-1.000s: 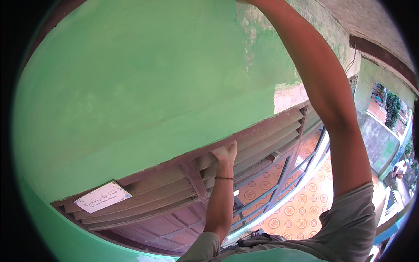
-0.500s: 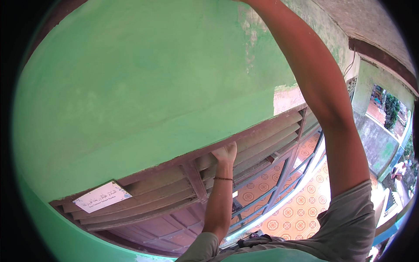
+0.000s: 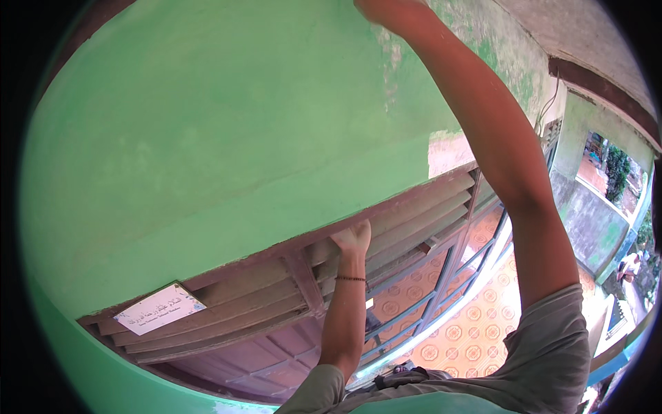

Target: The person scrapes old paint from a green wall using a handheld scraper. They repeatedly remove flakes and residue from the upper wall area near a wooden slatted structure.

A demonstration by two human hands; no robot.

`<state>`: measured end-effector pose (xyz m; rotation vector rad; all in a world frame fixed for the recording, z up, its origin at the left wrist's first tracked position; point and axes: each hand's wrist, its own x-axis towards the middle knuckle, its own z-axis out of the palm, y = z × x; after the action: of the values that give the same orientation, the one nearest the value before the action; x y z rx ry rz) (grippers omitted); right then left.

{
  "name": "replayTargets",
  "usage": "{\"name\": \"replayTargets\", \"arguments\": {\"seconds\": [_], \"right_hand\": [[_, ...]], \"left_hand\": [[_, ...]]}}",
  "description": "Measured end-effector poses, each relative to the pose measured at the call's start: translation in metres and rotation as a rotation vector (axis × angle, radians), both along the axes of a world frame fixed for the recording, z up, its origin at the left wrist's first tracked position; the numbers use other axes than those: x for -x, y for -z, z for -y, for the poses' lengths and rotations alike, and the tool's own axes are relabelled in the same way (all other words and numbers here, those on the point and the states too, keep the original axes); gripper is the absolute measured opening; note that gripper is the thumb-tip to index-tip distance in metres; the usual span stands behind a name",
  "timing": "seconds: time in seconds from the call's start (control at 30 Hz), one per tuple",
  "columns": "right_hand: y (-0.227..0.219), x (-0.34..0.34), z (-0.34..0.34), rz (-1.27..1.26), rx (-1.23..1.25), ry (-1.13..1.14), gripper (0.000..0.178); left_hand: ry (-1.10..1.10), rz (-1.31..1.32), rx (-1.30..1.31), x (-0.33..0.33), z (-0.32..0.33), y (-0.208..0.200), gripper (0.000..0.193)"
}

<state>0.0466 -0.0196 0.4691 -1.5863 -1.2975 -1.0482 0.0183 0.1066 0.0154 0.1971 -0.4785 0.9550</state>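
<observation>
right hand [image 3: 387, 10] came down, top middle, over green wall [image 3: 227, 124]; left hand [image 3: 353, 237], below, at brown slats [image 3: 419, 214]; can't tell either grip.

The left hand [image 3: 353, 237] touches the brown slatted vent [image 3: 422, 208].

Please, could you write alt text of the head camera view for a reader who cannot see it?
A person's right hand, partly cut off by the top edge, is raised high at a green wall, while the left hand is at brown slats below. A white sign is at left; orange patterned tiles show at lower right.
</observation>
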Motion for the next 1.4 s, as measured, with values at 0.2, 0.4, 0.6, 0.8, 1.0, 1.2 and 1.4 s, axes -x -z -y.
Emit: {"name": "replayTargets", "arguments": {"seconds": [0.2, 0.4, 0.6, 0.8, 1.0, 1.2, 1.4], "right_hand": [[0.035, -0.012, 0.003, 0.081, -0.039, 0.024, 0.046], [0.220, -0.033, 0.046, -0.059, 0.233, 0.205, 0.053], [0.458, -0.035, 0.132, -0.656, 0.823, 0.107, 0.052], [0.551, -0.018, 0.180, -1.131, 0.957, -0.184, 0.054], [0.502, -0.022, 0.159, -1.151, 0.536, -0.511, 0.061], [0.414, -0.026, 0.126, -0.756, 0.363, -0.514, 0.064], [0.366, -0.033, 0.110, -0.564, 0.170, -0.593, 0.074]], "left_hand": [[0.032, -0.010, 0.006, 0.003, -0.002, 0.001, 0.053], [0.049, 0.031, -0.077, 0.000, -0.007, 0.005, 0.057], [-0.014, -0.117, -0.025, 0.000, -0.006, 0.007, 0.060], [-0.052, -0.197, 0.005, 0.000, -0.005, 0.004, 0.059], [0.050, -0.304, -0.070, 0.033, 0.059, 0.005, 0.062], [-0.123, -0.909, -0.651, 0.043, 0.120, -0.023, 0.058], [-0.483, -1.296, -0.980, 0.032, 0.116, -0.092, 0.042]]}}
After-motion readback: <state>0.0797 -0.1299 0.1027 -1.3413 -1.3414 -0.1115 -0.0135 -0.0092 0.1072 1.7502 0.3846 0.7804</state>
